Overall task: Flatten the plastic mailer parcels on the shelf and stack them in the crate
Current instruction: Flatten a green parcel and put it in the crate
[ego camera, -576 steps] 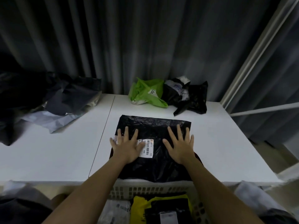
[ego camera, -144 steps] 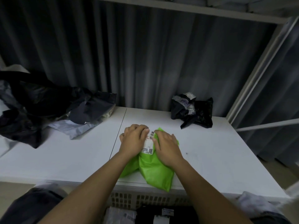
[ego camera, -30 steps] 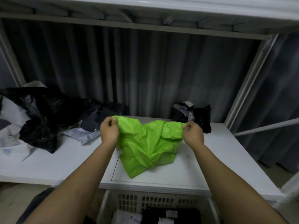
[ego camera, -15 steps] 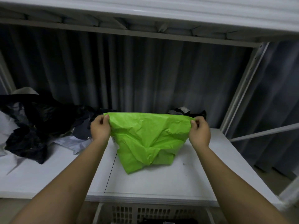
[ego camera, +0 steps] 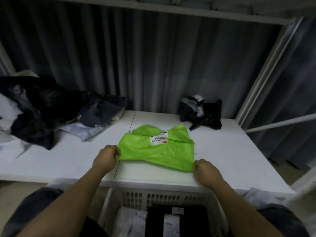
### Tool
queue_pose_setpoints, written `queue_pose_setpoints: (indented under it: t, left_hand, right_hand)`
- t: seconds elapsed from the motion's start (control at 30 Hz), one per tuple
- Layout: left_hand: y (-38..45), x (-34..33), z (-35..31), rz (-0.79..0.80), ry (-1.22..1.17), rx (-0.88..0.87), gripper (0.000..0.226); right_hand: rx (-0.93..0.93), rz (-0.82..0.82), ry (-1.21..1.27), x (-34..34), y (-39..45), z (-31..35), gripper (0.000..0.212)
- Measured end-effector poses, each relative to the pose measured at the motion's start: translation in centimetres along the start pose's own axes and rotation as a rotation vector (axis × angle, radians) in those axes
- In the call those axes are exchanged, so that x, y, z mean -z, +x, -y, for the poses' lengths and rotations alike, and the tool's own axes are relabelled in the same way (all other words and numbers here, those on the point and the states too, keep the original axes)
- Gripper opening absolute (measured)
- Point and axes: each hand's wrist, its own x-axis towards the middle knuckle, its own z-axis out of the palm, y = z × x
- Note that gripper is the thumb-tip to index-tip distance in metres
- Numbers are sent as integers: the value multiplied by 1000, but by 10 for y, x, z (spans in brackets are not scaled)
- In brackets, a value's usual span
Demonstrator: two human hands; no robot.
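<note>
Half a second ago I held the green mailer (ego camera: 156, 147) up in the air; now it lies spread on the shelf (ego camera: 68, 161), center of the frame. My left hand (ego camera: 105, 158) and right hand (ego camera: 206, 170) pinch its near corners. Next I judge pressing flat, then the crate (ego camera: 164, 197) below.

Dim scene, light falls from above onto white shelf (ego camera: 68, 161); curtain (ego camera: 153, 65) behind murky. Soft motion blur on left hand (ego camera: 105, 159) and right hand (ego camera: 206, 171). Wide-angle bending at edges; corners dark.
</note>
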Motion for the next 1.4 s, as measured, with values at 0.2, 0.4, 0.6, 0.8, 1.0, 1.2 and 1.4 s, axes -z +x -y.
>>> queue_pose_setpoints:
  t: [0.2,0.4,0.6,0.8,1.0,1.2,1.4]
  left_hand:
    - [-14,-5,-23,-21,236,-5,26]
    - [8,-20,-56,-247,69,-345,51]
    - [26,-41,-93,-17,144,-333,82]
    - [48,-75,-80,125,175,-288,93]
    - [46,-101,-70,122,173,-248,102]
    - [45,-116,-65,159,168,-165,95]
    - [44,-122,-62,176,188,-153,92]
  right_hand:
    - [-74,-120,-101,-13,-4,25,20]
    - [147,-620,204,13,21,74,36]
    - [290,-276,41,9,60,99,68]
    - [200,-92,89,-17,79,84,81]
    - [157,-100,125,-49,82,73,73]
    - [137,-118,132,-72,82,72,72]
    - [136,-97,119,-80,81,72,79]
